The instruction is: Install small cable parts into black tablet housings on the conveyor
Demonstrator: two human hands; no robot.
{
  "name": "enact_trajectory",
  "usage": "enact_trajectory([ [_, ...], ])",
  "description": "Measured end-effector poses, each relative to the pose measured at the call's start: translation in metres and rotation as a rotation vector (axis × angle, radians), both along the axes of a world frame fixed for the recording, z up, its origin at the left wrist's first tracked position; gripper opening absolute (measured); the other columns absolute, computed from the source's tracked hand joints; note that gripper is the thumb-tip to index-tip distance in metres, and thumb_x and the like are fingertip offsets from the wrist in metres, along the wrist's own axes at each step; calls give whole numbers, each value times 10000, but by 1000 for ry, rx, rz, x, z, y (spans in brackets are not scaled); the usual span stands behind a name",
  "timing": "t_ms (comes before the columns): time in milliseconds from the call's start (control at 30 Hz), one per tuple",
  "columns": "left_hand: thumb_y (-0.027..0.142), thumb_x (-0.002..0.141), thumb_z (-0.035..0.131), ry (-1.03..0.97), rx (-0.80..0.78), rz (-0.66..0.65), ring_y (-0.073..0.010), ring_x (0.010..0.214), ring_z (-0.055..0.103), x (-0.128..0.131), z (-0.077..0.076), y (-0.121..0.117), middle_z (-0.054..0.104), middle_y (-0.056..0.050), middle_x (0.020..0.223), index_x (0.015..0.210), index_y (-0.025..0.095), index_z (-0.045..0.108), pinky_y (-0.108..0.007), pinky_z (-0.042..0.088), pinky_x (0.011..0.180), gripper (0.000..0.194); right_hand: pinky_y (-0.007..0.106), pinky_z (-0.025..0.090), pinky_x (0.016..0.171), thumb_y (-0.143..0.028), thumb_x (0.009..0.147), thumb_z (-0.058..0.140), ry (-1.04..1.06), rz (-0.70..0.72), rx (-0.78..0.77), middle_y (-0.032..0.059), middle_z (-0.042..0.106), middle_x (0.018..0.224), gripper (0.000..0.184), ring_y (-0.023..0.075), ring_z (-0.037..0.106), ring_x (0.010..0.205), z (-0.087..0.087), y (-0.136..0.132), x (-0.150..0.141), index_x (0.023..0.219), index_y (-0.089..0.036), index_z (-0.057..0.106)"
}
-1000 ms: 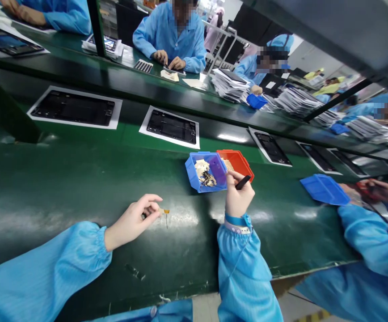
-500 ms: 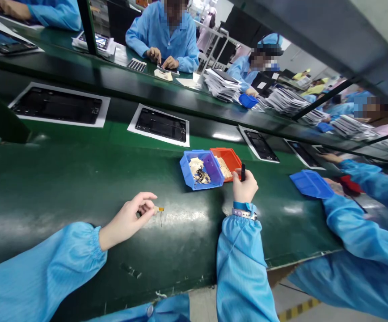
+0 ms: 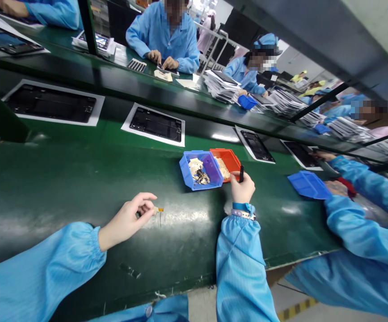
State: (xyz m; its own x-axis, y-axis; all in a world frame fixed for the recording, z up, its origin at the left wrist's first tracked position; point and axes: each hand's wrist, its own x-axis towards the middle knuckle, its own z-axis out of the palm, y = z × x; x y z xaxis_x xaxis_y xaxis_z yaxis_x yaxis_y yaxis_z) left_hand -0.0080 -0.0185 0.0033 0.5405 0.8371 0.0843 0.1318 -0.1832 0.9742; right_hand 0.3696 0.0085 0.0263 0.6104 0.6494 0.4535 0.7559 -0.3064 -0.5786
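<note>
Factory line of glossy dark green workbenches under bright overhead light.

A long green conveyor strip carries flat black panels on white sheets. Beyond it, a second green bench holds stacks of grey-white sheets. Dark metal frame posts rise up; a grey overhead shelf crosses above.

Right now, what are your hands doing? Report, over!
Left hand pinching a small part just above the green table. Right hand gripping a black tool beside the blue bin. Nothing between them.
</note>
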Motion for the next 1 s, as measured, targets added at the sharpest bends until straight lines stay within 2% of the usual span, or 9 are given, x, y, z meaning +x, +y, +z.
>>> enact_trajectory([
  [300,285,871,473,5,1,-1,-150,792,604,0,0,0,600,-9,804,1106,201,432,-281,479,690,253,357,456,715,-292,656,559,17,44,-12,61,673,774,199,202,586,683,3,-1,-2,801,-170,615],
  [500,283,870,470,15,8,2,-145,774,602,0,2,0,593,-6,795,1101,204,434,-277,475,680,247,349,470,745,-301,615,617,19,94,6,76,680,934,391,211,610,785,2,0,-2,984,-171,606],
  [633,290,876,467,10,17,-2,-145,783,606,0,1,0,593,-4,798,1103,208,433,-271,477,673,244,369,477,725,-366,677,582,14,42,25,84,689,794,299,220,615,715,0,0,-1,878,-149,630],
  [700,291,878,465,11,20,-8,-144,780,606,-1,-1,0,596,-4,802,1104,209,433,-272,478,676,243,365,476,752,-344,731,508,7,44,14,96,698,819,271,225,631,756,1,-1,0,865,-149,641],
  [767,289,879,464,7,22,-9,-144,781,606,-1,-1,0,598,-5,805,1105,208,433,-273,478,679,243,367,464,800,-275,747,440,-13,57,-16,101,701,906,292,230,634,844,4,-4,0,916,-157,646],
  [833,290,879,465,2,21,-11,-145,784,607,-1,-1,0,599,-5,807,1104,208,433,-271,477,678,241,362,454,816,-205,686,452,-40,92,-85,77,699,957,336,233,627,890,9,-7,0,954,-189,653],
  [933,287,878,465,2,19,-9,-140,777,606,0,0,0,600,1,804,1099,211,436,-263,474,671,235,335,462,740,-152,563,523,-68,160,-231,28,709,862,354,239,631,810,14,-14,-2,861,-250,686],
  [1000,284,876,467,7,13,0,-136,767,604,0,1,-1,600,4,801,1094,212,438,-259,474,670,232,322,452,667,-147,538,540,-83,161,-299,19,698,757,296,235,622,722,16,-18,-4,764,-264,691],
])
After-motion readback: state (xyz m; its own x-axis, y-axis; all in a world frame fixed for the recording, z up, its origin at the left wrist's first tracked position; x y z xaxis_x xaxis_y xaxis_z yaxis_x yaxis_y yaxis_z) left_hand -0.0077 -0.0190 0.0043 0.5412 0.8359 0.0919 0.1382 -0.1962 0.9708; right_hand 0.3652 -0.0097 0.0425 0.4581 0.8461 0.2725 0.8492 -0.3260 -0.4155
